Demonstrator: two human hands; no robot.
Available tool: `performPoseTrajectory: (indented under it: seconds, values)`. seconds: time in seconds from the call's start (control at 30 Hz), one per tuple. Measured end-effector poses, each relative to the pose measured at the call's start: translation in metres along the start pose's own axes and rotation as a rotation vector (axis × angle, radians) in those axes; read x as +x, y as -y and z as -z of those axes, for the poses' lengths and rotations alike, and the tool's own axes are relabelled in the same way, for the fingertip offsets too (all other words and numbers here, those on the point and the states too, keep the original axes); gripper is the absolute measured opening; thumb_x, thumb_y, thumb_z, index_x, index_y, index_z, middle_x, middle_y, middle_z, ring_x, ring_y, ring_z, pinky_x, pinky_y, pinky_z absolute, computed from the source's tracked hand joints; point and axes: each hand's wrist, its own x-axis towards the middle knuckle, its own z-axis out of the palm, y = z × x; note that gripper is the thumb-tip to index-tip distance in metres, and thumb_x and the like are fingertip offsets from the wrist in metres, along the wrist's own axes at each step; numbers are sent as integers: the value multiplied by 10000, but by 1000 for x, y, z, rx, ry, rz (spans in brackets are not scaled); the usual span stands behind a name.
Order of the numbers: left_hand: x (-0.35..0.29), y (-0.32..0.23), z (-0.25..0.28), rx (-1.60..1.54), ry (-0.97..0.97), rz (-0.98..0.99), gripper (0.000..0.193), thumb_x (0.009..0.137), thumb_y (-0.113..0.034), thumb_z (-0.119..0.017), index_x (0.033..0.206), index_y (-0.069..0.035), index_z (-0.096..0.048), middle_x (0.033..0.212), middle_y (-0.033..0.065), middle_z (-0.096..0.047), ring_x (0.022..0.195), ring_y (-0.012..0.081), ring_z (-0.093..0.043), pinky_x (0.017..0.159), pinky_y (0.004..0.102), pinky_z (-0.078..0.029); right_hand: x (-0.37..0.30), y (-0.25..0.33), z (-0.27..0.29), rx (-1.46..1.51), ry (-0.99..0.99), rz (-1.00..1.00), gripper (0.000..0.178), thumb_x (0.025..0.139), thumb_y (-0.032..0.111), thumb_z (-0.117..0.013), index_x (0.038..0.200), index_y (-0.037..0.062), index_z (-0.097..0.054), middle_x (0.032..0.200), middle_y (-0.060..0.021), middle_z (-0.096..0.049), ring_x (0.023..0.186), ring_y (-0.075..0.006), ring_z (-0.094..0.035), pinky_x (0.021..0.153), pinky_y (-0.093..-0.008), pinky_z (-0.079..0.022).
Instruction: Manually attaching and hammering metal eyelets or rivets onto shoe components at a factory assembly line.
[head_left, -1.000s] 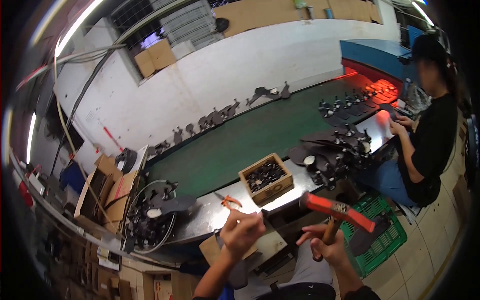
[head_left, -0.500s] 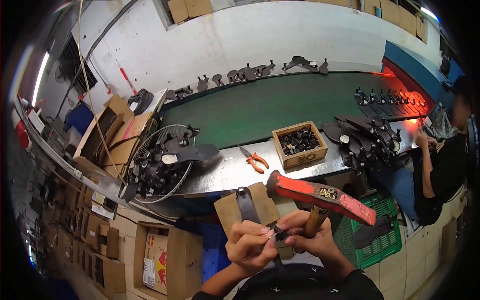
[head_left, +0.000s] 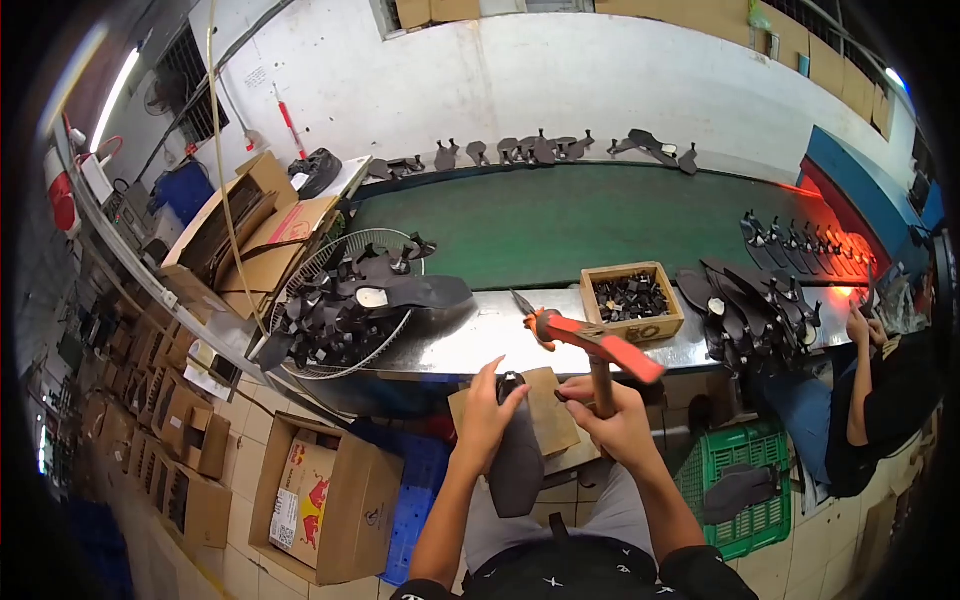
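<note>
A dark shoe sole with a small heel [head_left: 517,465] lies lengthwise over a brown board [head_left: 551,412] in front of me. My left hand [head_left: 486,415] is closed around its far, heel end, thumb and forefinger on either side. My right hand [head_left: 612,425] grips the wooden handle of a hammer [head_left: 603,385] with a worn red head, held up above the board. The same hand's thumb and forefinger pinch a small black piece [head_left: 561,394], partly hidden by the fingers, just right of the heel.
A wooden box [head_left: 645,328] of small black pieces stands on the metal bench edge. Pliers [head_left: 522,304] lie behind the hammer head. A wire basket [head_left: 345,372] of soles is left, a sole pile [head_left: 740,300] right. Beyond runs a green belt [head_left: 560,220]. A co-worker [head_left: 870,390] sits right.
My hands have moved apart from a shared pinch. The left has gone to the sole's heel end; the right keeps the hammer and a small black piece. The whole view has shifted.
</note>
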Motion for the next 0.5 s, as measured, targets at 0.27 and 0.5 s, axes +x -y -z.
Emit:
performPoseTrajectory:
  seconds: [0.27,0.5]
  values:
    - [-16,25,-9,-378,206,252,462,828,-53,-752,1261,-29,-592,981,111,-733,869,99,-670,725,251,-524,45,-37,-17,-204,117,62,205,851,68,-725,1037,-15,-701,901,-77,-717,830,-139,-659,761,-270,-508]
    - [-29,26,-8,-465,159,302,570,817,1,-743,1338,-42,-516,946,113,-730,859,112,-672,767,261,-528,63,-56,-24,-344,300,167,186,845,56,-696,1021,-3,-679,908,-130,-682,773,-237,-664,716,-325,-509]
